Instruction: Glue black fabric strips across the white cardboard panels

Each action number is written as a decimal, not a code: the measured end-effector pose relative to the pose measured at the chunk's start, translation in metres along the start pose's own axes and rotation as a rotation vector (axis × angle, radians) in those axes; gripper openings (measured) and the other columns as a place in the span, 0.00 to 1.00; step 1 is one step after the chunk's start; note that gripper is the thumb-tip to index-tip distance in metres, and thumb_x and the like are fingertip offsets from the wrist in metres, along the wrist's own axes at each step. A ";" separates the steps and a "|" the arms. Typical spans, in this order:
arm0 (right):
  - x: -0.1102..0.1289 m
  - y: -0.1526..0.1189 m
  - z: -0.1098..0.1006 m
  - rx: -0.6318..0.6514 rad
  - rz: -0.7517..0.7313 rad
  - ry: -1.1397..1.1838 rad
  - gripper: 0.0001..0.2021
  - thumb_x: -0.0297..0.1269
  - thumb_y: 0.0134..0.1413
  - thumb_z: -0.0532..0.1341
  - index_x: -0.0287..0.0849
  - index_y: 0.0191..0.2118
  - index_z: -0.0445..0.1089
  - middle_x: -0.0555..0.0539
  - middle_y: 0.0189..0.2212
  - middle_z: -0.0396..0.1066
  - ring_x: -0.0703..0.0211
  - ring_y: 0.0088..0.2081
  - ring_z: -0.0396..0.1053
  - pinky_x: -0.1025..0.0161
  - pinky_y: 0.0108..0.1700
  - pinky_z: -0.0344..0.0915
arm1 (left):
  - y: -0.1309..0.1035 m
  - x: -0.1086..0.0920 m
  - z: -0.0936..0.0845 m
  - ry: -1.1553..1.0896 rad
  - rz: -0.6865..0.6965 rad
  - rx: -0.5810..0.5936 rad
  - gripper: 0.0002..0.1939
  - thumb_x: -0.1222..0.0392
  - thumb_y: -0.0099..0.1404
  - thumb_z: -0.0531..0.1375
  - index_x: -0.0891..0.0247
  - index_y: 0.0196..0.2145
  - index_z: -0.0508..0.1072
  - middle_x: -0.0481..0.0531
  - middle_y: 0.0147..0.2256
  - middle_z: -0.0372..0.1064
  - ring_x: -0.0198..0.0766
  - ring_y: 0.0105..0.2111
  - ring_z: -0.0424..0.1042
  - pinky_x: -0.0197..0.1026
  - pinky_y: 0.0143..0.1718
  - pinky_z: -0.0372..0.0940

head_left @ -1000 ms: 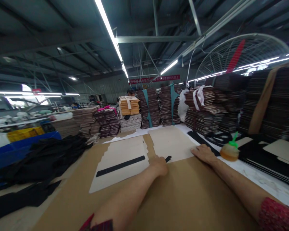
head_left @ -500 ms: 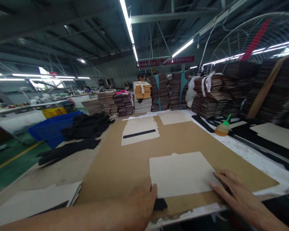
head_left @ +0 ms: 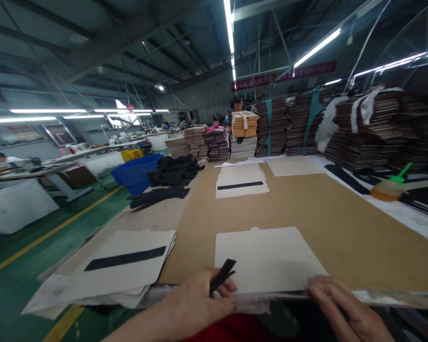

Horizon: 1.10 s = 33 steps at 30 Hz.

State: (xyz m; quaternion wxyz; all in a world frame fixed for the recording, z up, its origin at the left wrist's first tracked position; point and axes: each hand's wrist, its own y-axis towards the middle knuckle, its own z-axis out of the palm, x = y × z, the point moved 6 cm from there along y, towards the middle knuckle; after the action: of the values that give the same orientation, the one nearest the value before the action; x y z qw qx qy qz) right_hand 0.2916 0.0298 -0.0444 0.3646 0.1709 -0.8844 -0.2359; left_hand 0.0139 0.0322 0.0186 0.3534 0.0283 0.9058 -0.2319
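A pale cream panel (head_left: 267,259) lies flat at the front edge of the brown board (head_left: 299,204). At its lower left corner my left hand (head_left: 214,297) is closed around some black strips (head_left: 221,275), whose ends stick up above the fingers. My right hand (head_left: 342,301) rests at the panel's lower right corner, fingers together and bent over the table edge; anything under them is hidden. To the left, a stack of cream panels (head_left: 110,280) has a black strip (head_left: 125,258) across its top sheet.
Farther back lie another cream stack (head_left: 241,191) with a black strip and a pale sheet (head_left: 294,166). Black fabric (head_left: 174,171) and a blue bin (head_left: 137,171) are at the left, a glue bottle (head_left: 388,188) at the right. Tall bundled stacks (head_left: 360,135) line the back.
The view has turned left. My left hand now holds the black strips raised beside the panel; before, a black piece lay by that hand. My right hand has shifted to the panel's front corner.
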 end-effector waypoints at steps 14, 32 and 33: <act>0.089 0.021 0.032 0.015 -0.087 0.418 0.10 0.31 0.64 0.56 0.50 0.48 0.69 0.49 0.41 0.67 0.65 0.42 0.70 0.73 0.43 0.67 | 0.022 -0.028 0.062 -0.577 0.103 0.311 0.06 0.61 0.47 0.64 0.65 0.25 0.73 0.42 0.19 0.64 0.25 0.15 0.53 0.31 0.13 0.43; 0.063 0.006 0.045 0.368 0.671 0.898 0.26 0.58 0.56 0.60 0.44 0.53 0.64 0.52 0.26 0.69 0.64 0.23 0.63 0.69 0.23 0.53 | 0.004 -0.009 0.029 -0.412 0.247 0.001 0.12 0.58 0.49 0.67 0.64 0.31 0.72 0.41 0.25 0.61 0.30 0.27 0.58 0.33 0.28 0.53; 0.063 0.007 0.047 0.391 0.675 0.866 0.27 0.58 0.55 0.61 0.45 0.52 0.64 0.53 0.25 0.69 0.65 0.23 0.64 0.70 0.23 0.52 | 0.004 -0.011 0.032 -0.412 0.244 0.020 0.11 0.59 0.50 0.67 0.64 0.31 0.72 0.41 0.25 0.62 0.30 0.27 0.58 0.33 0.28 0.53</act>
State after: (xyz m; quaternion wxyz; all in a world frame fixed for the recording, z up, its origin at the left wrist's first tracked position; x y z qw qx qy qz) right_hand 0.2141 0.0194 -0.0349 0.7096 0.0244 -0.6874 0.1524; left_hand 0.0432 0.0228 0.0034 0.5560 0.0931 0.8020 -0.1972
